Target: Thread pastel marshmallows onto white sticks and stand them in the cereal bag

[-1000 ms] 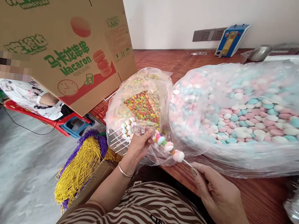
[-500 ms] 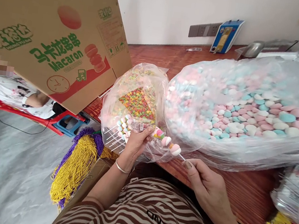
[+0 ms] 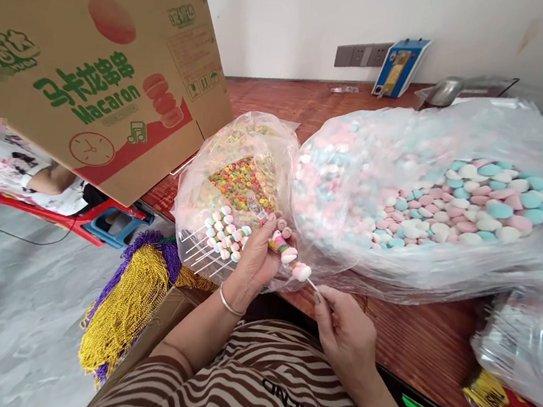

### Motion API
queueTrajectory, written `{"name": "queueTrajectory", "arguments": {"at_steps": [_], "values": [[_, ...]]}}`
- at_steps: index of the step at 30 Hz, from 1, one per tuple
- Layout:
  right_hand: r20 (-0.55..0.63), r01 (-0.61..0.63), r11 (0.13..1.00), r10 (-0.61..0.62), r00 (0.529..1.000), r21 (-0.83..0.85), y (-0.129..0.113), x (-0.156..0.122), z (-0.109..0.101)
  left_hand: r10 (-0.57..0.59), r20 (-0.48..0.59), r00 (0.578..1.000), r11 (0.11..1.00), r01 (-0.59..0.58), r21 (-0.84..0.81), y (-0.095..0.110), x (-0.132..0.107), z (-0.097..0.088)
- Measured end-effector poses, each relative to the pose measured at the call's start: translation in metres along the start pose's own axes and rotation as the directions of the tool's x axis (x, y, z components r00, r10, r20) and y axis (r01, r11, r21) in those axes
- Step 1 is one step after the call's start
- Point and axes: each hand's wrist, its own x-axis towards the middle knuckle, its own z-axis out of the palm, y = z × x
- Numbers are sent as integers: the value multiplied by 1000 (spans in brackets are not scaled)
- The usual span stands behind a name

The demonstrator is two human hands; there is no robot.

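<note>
My right hand [image 3: 349,325] pinches the thin white stick of a marshmallow skewer [image 3: 301,272], with pink-and-white marshmallows and small coloured pieces threaded along it. The skewer's far end reaches my left hand [image 3: 259,259], closed on a clear printed wrapper [image 3: 256,209]. How far the skewer sits inside the wrapper is hard to tell. Beside my left fingers lie several finished marshmallow skewers [image 3: 227,232], sticks pointing left, on a clear bag of small coloured rings [image 3: 249,180]. To the right spreads a large clear bag of pink, blue and white marshmallows [image 3: 457,209].
A tall cardboard box [image 3: 139,30] stands at the left of the wooden table [image 3: 415,331]. Gold and purple bead strands [image 3: 127,311] hang below it. A blue device [image 3: 402,67] stands by the wall, plastic packs [image 3: 520,339] at right. A seated person's sleeve [image 3: 13,174] shows at far left.
My right hand has come left and the skewer has moved further towards my left hand and the wrapper. The view has shifted slightly to the right.
</note>
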Motion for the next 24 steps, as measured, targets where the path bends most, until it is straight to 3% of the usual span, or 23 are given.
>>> {"name": "queueTrajectory", "arguments": {"at_steps": [2, 4, 6, 7, 9, 10, 11, 12, 13, 14, 16, 17, 19, 20, 22, 24], "values": [[-62, 148, 981, -157, 986, -124, 4, -1, 3, -19, -5, 1000, 1000, 19, -8, -4, -1, 3], [-61, 142, 983, -150, 987, -115, 4, -1, 4, -35, -1, 999, 999, 35, -2, -8, -3, 5], [7, -58, 997, 58, 998, 50, 1, -1, 4, -52, 9, 999, 999, 52, 6, -11, -3, 6], [89, -222, 959, 209, 974, 176, -3, -1, 4, -65, 16, 998, 998, 64, 9, -12, -3, 6], [329, -561, 726, 458, 826, 397, -9, -1, 5, -95, 40, 995, 995, 94, 11, -14, -2, 6], [436, -673, 580, 513, 739, 459, -12, -1, 5, -112, 56, 992, 994, 112, 10, -15, -2, 5], [505, -733, 469, 532, 680, 493, -14, 0, 6, -130, 69, 989, 992, 129, 10, -15, -2, 5], [528, -749, 430, 532, 662, 505, -14, 0, 6, -143, 75, 987, 990, 143, 10, -16, -1, 4], [502, -727, 473, 527, 686, 498, -14, 0, 7, -155, 71, 985, 988, 154, 11, -16, -1, 4], [427, -662, 587, 506, 749, 466, -11, -1, 8, -163, 55, 985, 987, 162, 17, -17, 0, 4], [198, -393, 874, 348, 916, 286, -4, -2, 10, -167, -1, 986, 985, 167, 43, -18, 0, 4], [101, -222, 964, 208, 973, 149, 2, -4, 11, -165, -28, 986, 984, 167, 62, -19, 0, 5], [16, 39, 996, -37, 999, -85, 11, -6, 12, -151, -63, 986, 983, 157, 97, -21, -1, 6], [11, 89, 987, -88, 996, -136, 14, -7, 13, -143, -64, 988, 983, 149, 111, -21, -1, 6], [14, 19, 997, -18, 1000, -79, 17, -7, 13, -146, -38, 989, 981, 150, 121, -22, -2, 6], [72, -255, 948, 245, 967, 192, 13, -4, 12, -192, 32, 981, 976, 187, 110, -22, -2, 5]]}}
